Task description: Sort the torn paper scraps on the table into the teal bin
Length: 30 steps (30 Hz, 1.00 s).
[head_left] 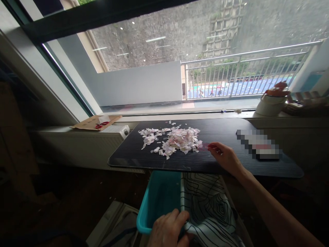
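A heap of torn paper scraps [181,139], white and pale pink, lies spread on the dark tabletop [133,154]. At its right edge my right hand [226,156] pinches a thin pink see-through strip [205,146], which touches or nearly touches the scraps; its exact kind is unclear. Under the table's front edge stands a turquoise bin [145,206]. My left hand [168,228] is closed over the bin's near rim, beside a white cloth with black wavy lines [218,199]. Its fingertips are partly hidden.
A pixelated flat object [259,144] lies on the table's right side. Red-handled scissors [101,125] rest on brown paper [82,124] on the left ledge, above a radiator [115,130]. A bottle with an orange lid [272,101] stands on the sill.
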{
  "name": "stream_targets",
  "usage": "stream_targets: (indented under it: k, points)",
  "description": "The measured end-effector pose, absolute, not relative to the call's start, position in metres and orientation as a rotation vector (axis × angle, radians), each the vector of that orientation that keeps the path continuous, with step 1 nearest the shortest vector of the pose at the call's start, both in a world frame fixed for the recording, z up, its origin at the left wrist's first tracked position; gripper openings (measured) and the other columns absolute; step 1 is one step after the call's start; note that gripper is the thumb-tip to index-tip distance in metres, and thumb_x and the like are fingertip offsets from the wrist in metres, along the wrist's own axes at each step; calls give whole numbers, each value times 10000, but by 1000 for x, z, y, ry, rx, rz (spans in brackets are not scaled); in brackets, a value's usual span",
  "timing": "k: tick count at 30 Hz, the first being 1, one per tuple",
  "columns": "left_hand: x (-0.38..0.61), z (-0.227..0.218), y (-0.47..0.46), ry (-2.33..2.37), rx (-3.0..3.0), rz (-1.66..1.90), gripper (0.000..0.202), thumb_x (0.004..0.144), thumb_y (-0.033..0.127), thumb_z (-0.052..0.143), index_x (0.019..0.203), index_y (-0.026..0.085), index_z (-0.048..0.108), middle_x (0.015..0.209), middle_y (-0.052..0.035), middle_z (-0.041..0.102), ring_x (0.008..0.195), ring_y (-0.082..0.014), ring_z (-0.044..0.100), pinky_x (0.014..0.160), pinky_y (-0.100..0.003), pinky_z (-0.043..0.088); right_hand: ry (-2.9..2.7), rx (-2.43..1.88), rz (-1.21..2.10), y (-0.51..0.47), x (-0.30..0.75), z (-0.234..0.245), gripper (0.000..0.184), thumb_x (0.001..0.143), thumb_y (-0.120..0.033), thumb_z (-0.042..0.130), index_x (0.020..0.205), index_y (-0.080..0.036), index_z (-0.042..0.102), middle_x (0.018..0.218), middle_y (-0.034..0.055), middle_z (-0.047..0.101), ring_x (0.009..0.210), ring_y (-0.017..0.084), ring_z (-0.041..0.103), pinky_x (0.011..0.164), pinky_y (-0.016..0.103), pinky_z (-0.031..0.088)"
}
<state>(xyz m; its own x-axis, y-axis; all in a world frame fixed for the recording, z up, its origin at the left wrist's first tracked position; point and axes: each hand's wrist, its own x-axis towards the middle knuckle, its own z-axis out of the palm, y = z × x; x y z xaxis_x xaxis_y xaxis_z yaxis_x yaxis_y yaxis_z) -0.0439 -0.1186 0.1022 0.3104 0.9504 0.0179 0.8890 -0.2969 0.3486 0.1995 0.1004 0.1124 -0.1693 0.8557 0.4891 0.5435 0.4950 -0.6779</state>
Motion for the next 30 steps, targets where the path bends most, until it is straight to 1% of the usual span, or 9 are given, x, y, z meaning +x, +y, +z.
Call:
stream_targets:
  k: [3, 6, 10, 15, 17, 21, 26, 30]
  points:
    - [-44, 105, -119, 1651, 2297, 323, 342, 746, 214, 604, 1075, 268, 528, 965, -20, 635, 836, -208, 617, 773, -290, 490, -1857, -1166, 415, 99, 197, 114, 220, 853, -375, 522, 960, -228, 645, 859, 39, 715, 708, 185, 637, 663, 320, 515]
    - [-46, 106, -119, 1632, 2278, 325, 378, 738, 191, 596, 1099, 270, 523, 997, -23, 629, 870, -206, 616, 799, -284, 488, -1892, -1197, 399, 95, 198, 115, 210, 848, -376, 522, 946, -232, 639, 825, 31, 713, 675, 181, 632, 640, 318, 509]
    - [-45, 105, -116, 1626, 2171, 168, 330, 774, 210, 592, 1100, 244, 550, 1018, -47, 621, 911, -231, 614, 808, -327, 491, -1852, -1273, 365, 89, 203, 115, 205, 842, -394, 532, 931, -237, 629, 812, 31, 710, 663, 180, 630, 639, 320, 507]
    - [-40, 110, -111, 1632, 2087, 82, 314, 818, 217, 585, 1130, 228, 558, 1092, -69, 608, 1013, -244, 590, 886, -370, 465, -1796, -1241, 415, 86, 201, 114, 213, 851, -396, 527, 941, -232, 629, 858, 40, 713, 709, 182, 635, 675, 325, 509]
    - [-38, 113, -110, 1640, 2092, 44, 297, 823, 215, 581, 1119, 233, 569, 1083, -66, 612, 998, -245, 596, 870, -370, 474, -1796, -1255, 420, 86, 200, 114, 209, 849, -394, 527, 932, -231, 628, 851, 40, 712, 700, 183, 632, 668, 328, 505]
    - [-36, 117, -109, 1648, 2112, -10, 289, 827, 219, 580, 1115, 242, 580, 1075, -63, 615, 969, -250, 605, 845, -375, 489, -1778, -1363, 366, 85, 202, 115, 211, 836, -398, 541, 930, -233, 633, 775, 29, 700, 639, 184, 615, 633, 336, 494]
    - [-34, 118, -109, 1643, 2120, -18, 284, 833, 209, 574, 1116, 227, 584, 1089, -68, 611, 994, -253, 598, 871, -384, 483, -1760, -1304, 395, 85, 202, 116, 205, 844, -383, 533, 938, -230, 632, 835, 38, 713, 691, 183, 637, 668, 324, 503]
    - [-35, 118, -108, 1635, 2121, -54, 302, 816, 202, 592, 1117, 225, 582, 1086, -67, 612, 990, -250, 602, 857, -372, 490, -1789, -1299, 418, 81, 201, 116, 206, 844, -384, 533, 928, -223, 630, 810, 33, 709, 679, 177, 636, 659, 315, 504]
